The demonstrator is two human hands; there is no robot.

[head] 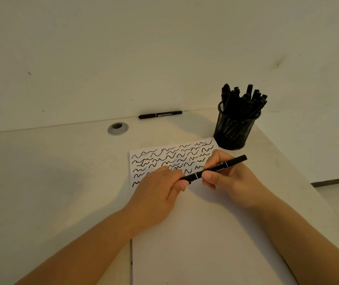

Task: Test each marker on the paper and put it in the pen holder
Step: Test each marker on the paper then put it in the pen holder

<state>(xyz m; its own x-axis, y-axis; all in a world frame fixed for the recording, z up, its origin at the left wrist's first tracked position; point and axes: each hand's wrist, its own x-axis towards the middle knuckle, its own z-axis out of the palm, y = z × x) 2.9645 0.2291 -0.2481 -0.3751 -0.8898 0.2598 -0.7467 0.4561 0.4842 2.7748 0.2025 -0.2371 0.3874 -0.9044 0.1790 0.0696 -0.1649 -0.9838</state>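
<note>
Fingers (210, 176) of the right hand (229, 177) are pinching the barrel of a black marker (214, 169), thumb on the near side, while the left hand (159, 192) is closing its thumb and fingertips on the marker's lower end (whether a cap is on that end I cannot tell, since the hand is covering it). Both hands are holding the marker slanted above a white sheet of paper (195, 233), its upper end pointing toward a black mesh pen holder (233, 130). This holder is standing just beyond the paper's far right corner and is crowded with black markers (243, 99) leaning at various angles. Wavy black test strokes (164, 157) are filling the far part of the sheet; the hands are hiding some of them. Another black marker (160, 114) is lying on its side well apart from the sheet, close to the desk's back edge. To its left, a round grey cable grommet (118, 128) is sitting in the pale desk (51, 171). Behind the desk, a plain off-white wall (144, 48) is showing a few small marks, and the lighting is looking dim and warm.
</note>
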